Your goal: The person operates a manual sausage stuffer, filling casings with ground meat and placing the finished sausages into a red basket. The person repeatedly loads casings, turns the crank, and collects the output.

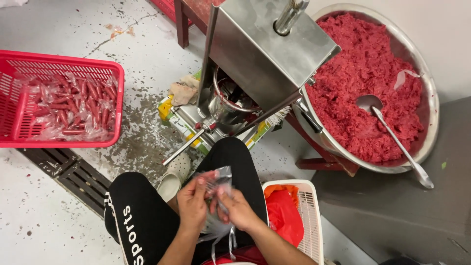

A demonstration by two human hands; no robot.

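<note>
Pale grey concrete floor [44,225], cracked, speckled with dark stains. Dark metal drain grate [73,176] set into floor at left. Off-white wall [441,34] at upper right. Dark red wooden stool legs [182,24] at top. Smooth grey slab surface [407,216] at lower right. Even, bright light.

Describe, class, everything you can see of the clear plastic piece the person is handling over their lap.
The clear plastic piece is thin, glossy and crumpled, apparently a small bag or casing. The left hand pinches its upper edge while the right hand holds it from below. More clear plastic trails down between the wrists. It is held above the black trousers, touching only the hands.
</note>
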